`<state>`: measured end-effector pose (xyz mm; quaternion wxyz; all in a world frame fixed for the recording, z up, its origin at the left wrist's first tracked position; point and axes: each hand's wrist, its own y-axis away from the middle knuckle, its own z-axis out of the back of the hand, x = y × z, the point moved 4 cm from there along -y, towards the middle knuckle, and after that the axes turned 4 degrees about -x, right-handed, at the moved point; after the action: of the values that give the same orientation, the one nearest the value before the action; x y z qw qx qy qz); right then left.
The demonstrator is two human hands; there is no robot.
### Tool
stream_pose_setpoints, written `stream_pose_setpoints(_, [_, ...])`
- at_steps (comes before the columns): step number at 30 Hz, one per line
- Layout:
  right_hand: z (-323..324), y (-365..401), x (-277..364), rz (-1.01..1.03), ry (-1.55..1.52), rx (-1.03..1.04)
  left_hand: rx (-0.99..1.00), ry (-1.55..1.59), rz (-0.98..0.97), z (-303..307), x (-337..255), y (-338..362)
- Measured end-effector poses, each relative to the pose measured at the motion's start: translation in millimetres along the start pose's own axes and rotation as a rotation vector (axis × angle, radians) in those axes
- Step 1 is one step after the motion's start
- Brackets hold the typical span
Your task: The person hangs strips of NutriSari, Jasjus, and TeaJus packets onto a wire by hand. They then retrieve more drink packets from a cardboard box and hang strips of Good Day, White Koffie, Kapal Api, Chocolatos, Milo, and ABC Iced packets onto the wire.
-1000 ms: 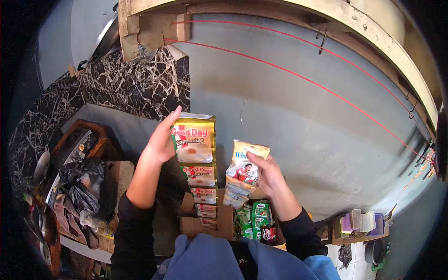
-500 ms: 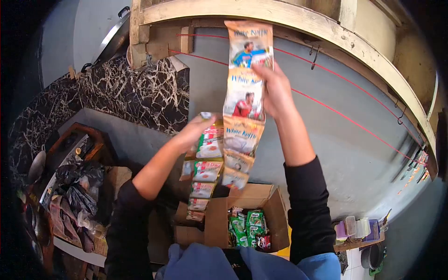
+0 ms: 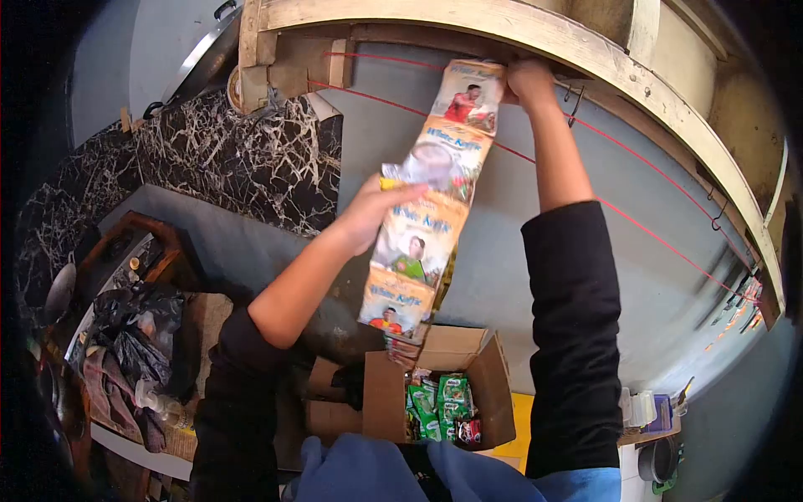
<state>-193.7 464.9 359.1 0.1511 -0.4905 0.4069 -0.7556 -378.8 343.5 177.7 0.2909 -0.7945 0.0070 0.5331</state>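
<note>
A long strip of joined White Koffie coffee sachets (image 3: 435,159) hangs slantwise, its upper end at the red cord just below the wooden shelf. My right hand (image 3: 531,82) is closed at the upper end of this strip; its fingertips are partly hidden under the shelf edge. Lower down, my left hand (image 3: 368,213) grips the strip at its middle, thumb across the front and fingers behind. A small yellow and white packet edge shows at the left thumb. Whatever hangs behind the White Koffie strip is mostly covered.
The wooden shelf (image 3: 468,18) crosses above, with red cords (image 3: 376,99) and metal hooks (image 3: 573,105) beneath. An open cardboard box (image 3: 389,397) below holds green packets (image 3: 452,402). Black plastic bags (image 3: 146,335) lie at left; plastic containers (image 3: 642,410) stand at right.
My right hand has risen to the shelf's underside with the strip's upper end. My left hand has moved up and right onto the White Koffie strip, and the Good Day strip is now mostly hidden.
</note>
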Motion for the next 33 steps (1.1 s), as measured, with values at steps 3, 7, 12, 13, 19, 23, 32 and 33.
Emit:
stream_pose_setpoints(3, [19.3, 8.0, 22.7, 0.095, 0.716, 0.196, 0.009, 0.148, -0.02, -0.2, -24.4, -9.3])
stream_pose_setpoints(7, [23.9, 1.4, 18.0, 0.242, 0.677, 0.001, 0.075, 0.144, -0.098, -2.8, -45.2, -15.4])
stream_pose_setpoints(12, [25.0, 123.0, 62.2, -0.354, 0.104, 0.581, 0.044, -0.041, -0.176, -11.7, -54.5, -14.7])
stream_pose_setpoints(13, [19.5, 134.5, 61.7, -0.375, -0.07, 0.631, 0.028, -0.145, -0.172, -12.4, -52.3, -14.9])
stream_pose_setpoints(19, [7.8, 161.5, 43.1, 0.002, -0.227, 0.317, -0.048, -0.28, -0.139, -15.1, -54.8, -11.3])
stream_pose_setpoints(23, [26.7, 154.8, 57.4, 0.047, 0.333, 0.19, -0.085, -0.157, 0.147, -3.4, -48.5, -11.4])
stream_pose_setpoints(32, [-0.2, 129.3, 39.6, -0.196, -0.609, 0.325, 0.107, 0.198, 0.165, -22.3, -49.4, -38.2])
stream_pose_setpoints(33, [2.9, 145.5, 46.1, -0.194, -0.607, 0.326, 0.108, 0.198, 0.162, -23.9, -51.8, -42.7])
